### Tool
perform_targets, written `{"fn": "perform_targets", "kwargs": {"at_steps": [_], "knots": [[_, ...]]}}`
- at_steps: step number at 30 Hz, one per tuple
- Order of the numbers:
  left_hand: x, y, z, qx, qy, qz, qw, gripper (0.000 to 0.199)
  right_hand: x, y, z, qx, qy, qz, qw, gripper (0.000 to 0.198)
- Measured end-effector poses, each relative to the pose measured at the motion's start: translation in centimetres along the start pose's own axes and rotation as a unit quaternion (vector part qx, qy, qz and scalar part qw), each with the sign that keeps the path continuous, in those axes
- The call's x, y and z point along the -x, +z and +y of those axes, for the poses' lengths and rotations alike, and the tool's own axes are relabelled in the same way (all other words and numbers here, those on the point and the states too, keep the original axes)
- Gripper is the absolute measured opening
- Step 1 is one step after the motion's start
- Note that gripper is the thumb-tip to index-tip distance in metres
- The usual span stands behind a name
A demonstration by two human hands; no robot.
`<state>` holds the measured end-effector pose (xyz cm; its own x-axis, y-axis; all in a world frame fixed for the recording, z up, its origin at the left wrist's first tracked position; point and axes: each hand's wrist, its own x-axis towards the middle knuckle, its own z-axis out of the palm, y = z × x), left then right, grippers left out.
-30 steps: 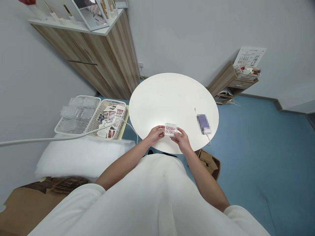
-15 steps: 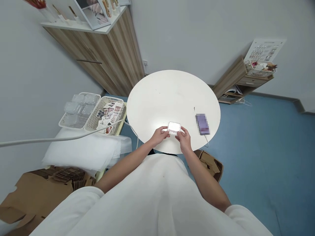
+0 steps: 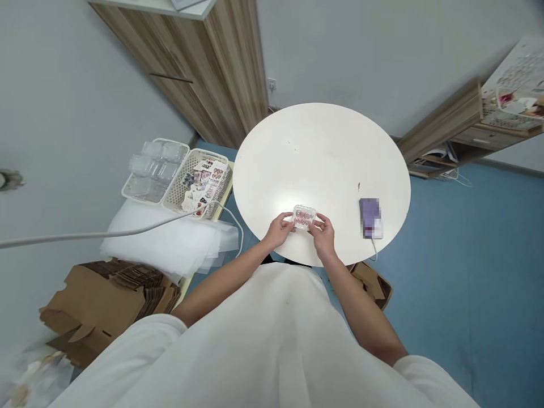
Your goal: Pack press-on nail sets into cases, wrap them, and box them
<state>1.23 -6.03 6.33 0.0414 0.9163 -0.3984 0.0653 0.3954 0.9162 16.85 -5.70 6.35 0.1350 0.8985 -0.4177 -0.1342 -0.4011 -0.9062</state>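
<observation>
Between my two hands is a small clear plastic case (image 3: 304, 216) with rows of pinkish press-on nails showing inside it. My left hand (image 3: 279, 231) grips its left edge between thumb and fingers. On the opposite edge, my right hand (image 3: 323, 235) pinches it the same way. The case is held over the near part of the round white table (image 3: 323, 153); whether it touches the top I cannot tell. Its lid looks closed.
A blurred purple phone-like device (image 3: 370, 218) with a cable lies at right. Left of the table stand a basket of nail cards (image 3: 174, 195), a basket of clear cases (image 3: 148, 175), white sheets (image 3: 157, 241) and flattened cardboard boxes (image 3: 106, 300). A cable (image 3: 127, 232) crosses there.
The view has shifted, so the surroundings sit differently in the picture. The glare on the case has gone and the nails inside now show plainly. Both hands keep their hold.
</observation>
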Motion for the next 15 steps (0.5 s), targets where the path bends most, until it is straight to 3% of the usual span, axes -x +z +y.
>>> {"fn": "perform_targets", "kwargs": {"at_steps": [7,15], "knots": [[-1.4,-4.0,0.1,-0.048,0.022,0.032,0.998,0.043,-1.0,5.0,0.3,0.013,0.007,0.015,1.0,0.042],[-3.9,-11.1,-0.9,-0.052,-0.004,0.106,0.993,0.05,-4.3,14.3,1.0,0.053,0.024,-0.021,0.998,0.043]]}}
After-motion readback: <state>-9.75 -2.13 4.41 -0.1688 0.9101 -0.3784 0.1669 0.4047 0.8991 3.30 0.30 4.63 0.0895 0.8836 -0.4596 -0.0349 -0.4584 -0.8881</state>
